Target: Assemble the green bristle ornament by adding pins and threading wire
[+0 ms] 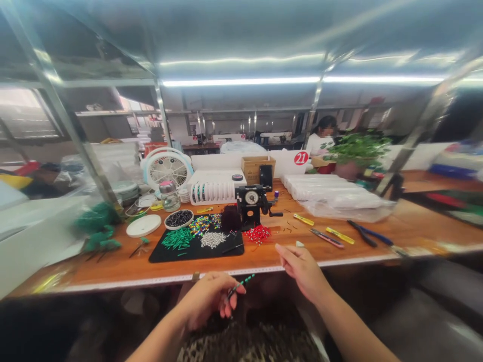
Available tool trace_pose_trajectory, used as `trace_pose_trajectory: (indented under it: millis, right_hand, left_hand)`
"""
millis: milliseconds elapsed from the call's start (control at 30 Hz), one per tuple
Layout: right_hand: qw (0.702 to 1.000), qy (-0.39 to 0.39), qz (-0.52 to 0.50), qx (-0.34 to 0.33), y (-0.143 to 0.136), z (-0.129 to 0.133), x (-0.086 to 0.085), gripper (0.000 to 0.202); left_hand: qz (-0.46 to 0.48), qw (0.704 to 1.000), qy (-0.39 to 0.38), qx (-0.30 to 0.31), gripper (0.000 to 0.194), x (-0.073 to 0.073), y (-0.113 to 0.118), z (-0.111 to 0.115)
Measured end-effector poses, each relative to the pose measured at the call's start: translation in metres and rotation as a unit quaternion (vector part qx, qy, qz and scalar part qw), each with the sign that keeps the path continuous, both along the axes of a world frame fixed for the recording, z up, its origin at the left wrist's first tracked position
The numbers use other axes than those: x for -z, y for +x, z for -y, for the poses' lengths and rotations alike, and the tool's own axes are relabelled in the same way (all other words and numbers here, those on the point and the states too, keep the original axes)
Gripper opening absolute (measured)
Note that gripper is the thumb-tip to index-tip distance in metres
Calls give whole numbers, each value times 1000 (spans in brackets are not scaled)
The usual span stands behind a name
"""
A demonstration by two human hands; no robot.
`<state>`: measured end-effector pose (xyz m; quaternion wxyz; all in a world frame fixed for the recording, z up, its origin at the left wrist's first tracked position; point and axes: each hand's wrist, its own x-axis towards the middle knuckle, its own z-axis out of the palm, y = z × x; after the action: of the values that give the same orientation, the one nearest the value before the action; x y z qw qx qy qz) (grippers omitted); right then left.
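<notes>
My left hand is closed around a thin strand of green and dark pieces, which sticks up to the right in front of the table edge. My right hand is raised over the table's front edge, thumb and fingertips together; anything between them is too small to make out. Just behind it lies a pile of red pieces. On a black mat sit green tubes, silvery beads and multicoloured beads. A black hand-cranked machine stands behind the mat.
Yellow-handled tools, a cutter and pliers lie at the right. Behind are wrapped white rolls and a potted plant. A fan and dish of dark beads stand left. A person sits beyond.
</notes>
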<state>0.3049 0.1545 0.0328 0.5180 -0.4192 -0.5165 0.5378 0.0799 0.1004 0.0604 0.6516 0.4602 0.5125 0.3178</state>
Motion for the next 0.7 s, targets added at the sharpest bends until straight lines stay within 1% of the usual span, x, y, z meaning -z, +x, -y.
trace_pose_trajectory:
  millis: [167, 367, 567, 633, 700]
  right_hand:
    - [1000, -2, 27, -3, 10, 9, -3, 50]
    - [996, 7, 84, -5, 16, 18, -3, 49]
    - [999, -8, 50, 8, 15, 19, 4, 49]
    - [999, -9, 47, 4, 13, 18, 4, 49]
    - [997, 5, 72, 9, 13, 17, 0, 49]
  left_hand:
    - [6, 1000, -1, 21, 24, -4, -3, 5]
    - [-32, 999, -1, 19, 16, 0, -1, 6]
    - [-23, 999, -4, 23, 18, 1, 3, 8]
    - [-32, 999, -3, 24, 18, 0, 3, 8]
    - [-41, 999, -1, 27, 17, -1, 3, 7]
